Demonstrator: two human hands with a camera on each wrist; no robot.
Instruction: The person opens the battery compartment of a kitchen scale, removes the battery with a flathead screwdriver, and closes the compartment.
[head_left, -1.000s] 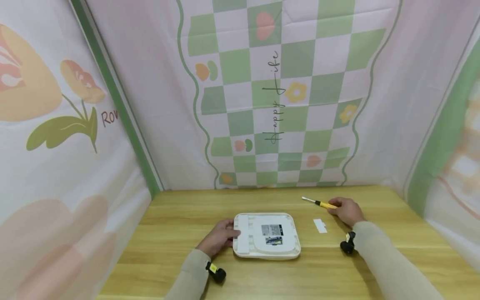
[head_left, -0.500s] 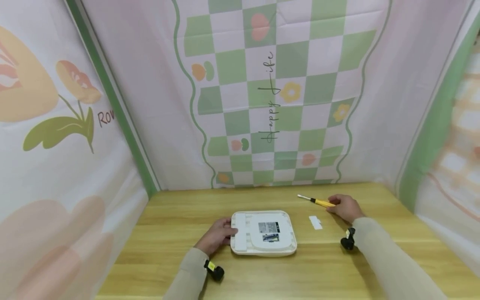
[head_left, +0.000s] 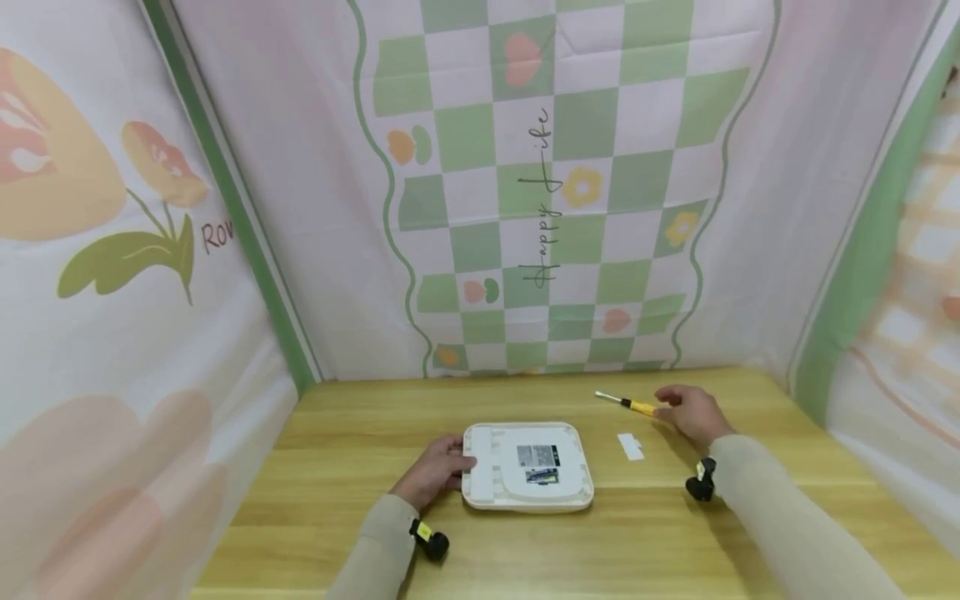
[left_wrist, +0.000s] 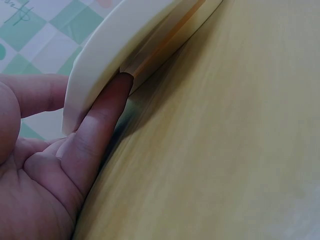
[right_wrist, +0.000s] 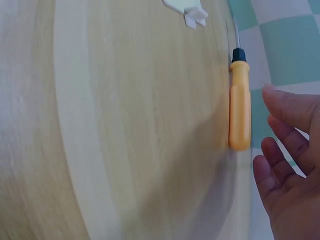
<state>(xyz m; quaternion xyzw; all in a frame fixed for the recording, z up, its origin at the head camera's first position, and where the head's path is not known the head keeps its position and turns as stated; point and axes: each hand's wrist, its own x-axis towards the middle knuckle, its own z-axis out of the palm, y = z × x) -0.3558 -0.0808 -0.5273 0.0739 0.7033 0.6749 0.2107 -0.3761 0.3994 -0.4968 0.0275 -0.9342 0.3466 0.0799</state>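
A white, rounded-square device lies with its label side up, a battery showing in its uncovered compartment. My left hand grips its left edge, thumb on top and fingers underneath; in the left wrist view a finger reaches under the raised rim. A yellow-handled screwdriver rests on the table at the right, its tip pointing left. Just beside its handle is my right hand, fingers loosely bent and apart from the handle in the right wrist view. The small white battery cover lies between device and right hand.
The wooden table meets a hanging cloth with a green check print at the back. Printed cloth also hangs on the left and right sides. A small black camera is strapped to each wrist.
My right hand has let go of the screwdriver, which now lies on the table, and has drawn slightly away from it. The left hand keeps its hold on the device.
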